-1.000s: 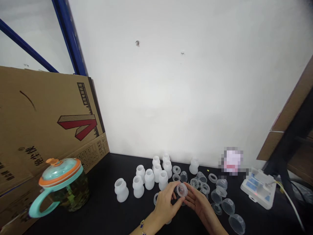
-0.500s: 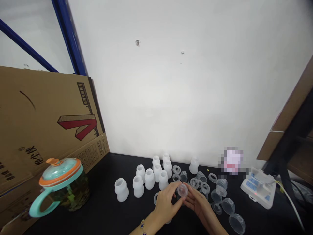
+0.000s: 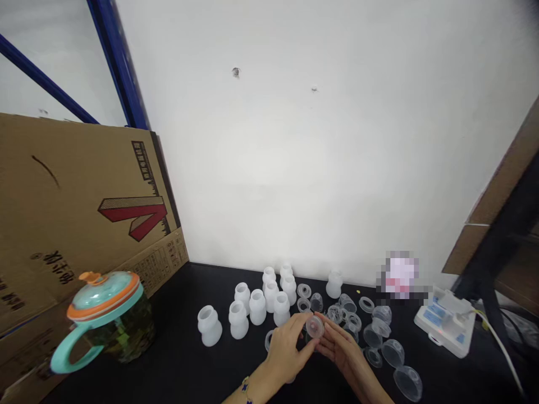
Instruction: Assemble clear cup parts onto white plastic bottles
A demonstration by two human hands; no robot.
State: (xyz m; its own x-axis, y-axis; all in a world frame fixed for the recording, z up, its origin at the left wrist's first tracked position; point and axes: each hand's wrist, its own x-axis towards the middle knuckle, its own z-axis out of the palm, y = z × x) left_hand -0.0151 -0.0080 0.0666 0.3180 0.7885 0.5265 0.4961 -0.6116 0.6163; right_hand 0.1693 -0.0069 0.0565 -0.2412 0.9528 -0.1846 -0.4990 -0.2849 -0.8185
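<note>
Nine white bottles (image 3: 257, 307) stand on the desk (image 3: 177, 348), left of a tenth, the lone bottle (image 3: 334, 286). In front and slightly left of the lone bottle, I have one round clear piece (image 3: 315, 326) held between left hand (image 3: 284, 348) and right hand (image 3: 343, 353), fingers narrow around it. I judge the step as close two-handed work on it; the next move calls for light, even pressure. Loose clear parts (image 3: 393, 353) overlap too much to count.
</note>
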